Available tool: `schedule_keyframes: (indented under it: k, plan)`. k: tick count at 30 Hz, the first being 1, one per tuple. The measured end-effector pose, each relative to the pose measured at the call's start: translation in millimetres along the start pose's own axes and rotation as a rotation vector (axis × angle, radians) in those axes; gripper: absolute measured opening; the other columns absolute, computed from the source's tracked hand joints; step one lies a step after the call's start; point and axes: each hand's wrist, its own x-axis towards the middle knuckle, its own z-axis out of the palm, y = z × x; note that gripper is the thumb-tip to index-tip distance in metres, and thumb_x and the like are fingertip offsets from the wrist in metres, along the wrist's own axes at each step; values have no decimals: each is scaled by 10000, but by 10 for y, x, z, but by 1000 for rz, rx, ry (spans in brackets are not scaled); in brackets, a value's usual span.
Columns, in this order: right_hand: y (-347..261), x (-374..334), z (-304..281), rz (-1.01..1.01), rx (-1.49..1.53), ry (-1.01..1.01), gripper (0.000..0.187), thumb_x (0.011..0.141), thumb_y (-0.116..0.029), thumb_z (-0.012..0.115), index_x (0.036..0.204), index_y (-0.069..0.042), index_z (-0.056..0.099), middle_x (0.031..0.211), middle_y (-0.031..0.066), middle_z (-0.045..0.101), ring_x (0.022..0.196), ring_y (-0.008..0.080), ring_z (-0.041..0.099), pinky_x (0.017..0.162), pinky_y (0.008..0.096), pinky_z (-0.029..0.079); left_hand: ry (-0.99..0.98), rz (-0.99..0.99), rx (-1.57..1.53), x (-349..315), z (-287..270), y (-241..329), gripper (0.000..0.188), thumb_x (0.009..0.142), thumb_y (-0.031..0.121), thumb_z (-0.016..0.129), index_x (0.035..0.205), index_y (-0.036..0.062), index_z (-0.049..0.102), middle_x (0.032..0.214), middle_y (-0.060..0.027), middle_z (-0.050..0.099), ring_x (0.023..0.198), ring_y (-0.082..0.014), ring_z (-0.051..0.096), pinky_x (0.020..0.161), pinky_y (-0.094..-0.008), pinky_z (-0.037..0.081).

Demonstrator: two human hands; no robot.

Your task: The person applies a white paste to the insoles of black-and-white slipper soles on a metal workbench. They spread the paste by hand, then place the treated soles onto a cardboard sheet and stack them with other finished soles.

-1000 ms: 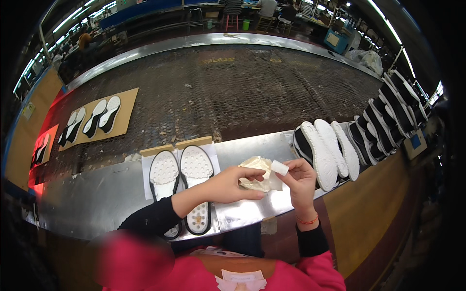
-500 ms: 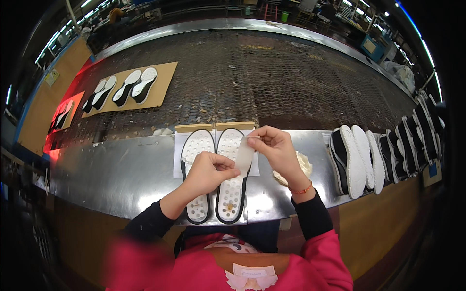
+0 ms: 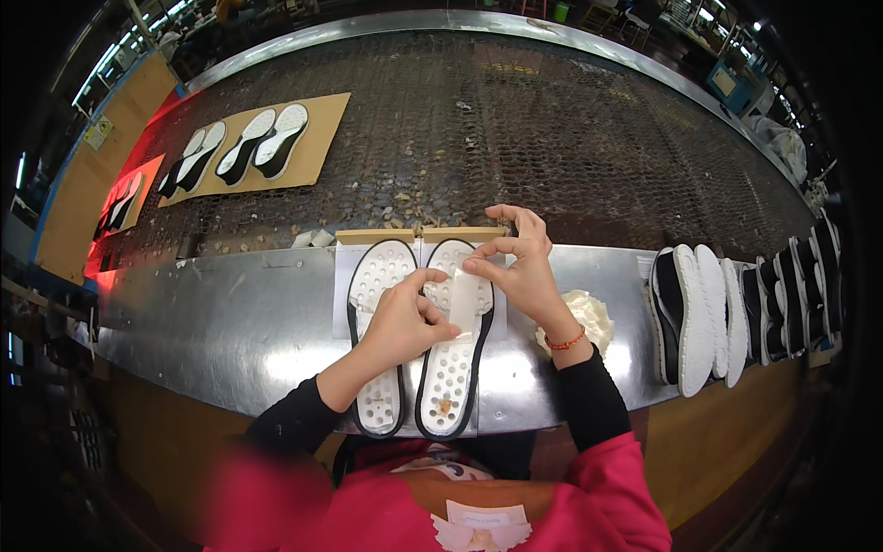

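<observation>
Two white shoe soles with black rims and dimpled faces lie side by side in front of me: a left sole and a right sole. A translucent whitish strip stretches over the upper half of the right sole. My right hand pinches its far end between thumb and index finger, the other fingers raised. My left hand holds the near end at the thumb tip, its index finger reaching along the sole. Whether the strip touches the sole under it, I cannot tell.
White paper and wooden bars lie around the soles on the metal ledge. Crumpled cream sheeting sits beside my right wrist. More soles stand in a row at right. Beyond is a mesh conveyor carrying soles on cardboard.
The strip has come down over the right sole. My left index finger has spread away from the thumb, and the right hand's outer fingers have lifted. The whole view has shifted slightly.
</observation>
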Motion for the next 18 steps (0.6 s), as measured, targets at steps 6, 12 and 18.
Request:
schedule_keyframes:
  k: [6,12,18]
  plan:
    - [20,11,40,6,13,-11,171,694,-302,859,766,-166,783,1325,55,543,1338,300,332,1100,506,171,-26,-54,-33,32,-33,17,611,699,62,809,1226,-30,512,688,-69,690,636,-111,654,640,-255,501]
    - [27,-7,84,-10,22,-32,155,700,-277,857,750,-152,780,1330,76,519,1344,313,285,1053,506,164,-73,-25,111,29,-40,32,646,702,57,820,1252,-3,487,708,-40,674,606,-114,594,601,-257,448]
    - [-14,-2,110,21,-10,-32,147,688,-266,866,772,-176,785,1449,95,451,1413,369,201,1092,536,113,310,424,434,-78,90,69,671,686,31,789,1284,19,485,877,-122,666,796,-304,623,765,-369,481]
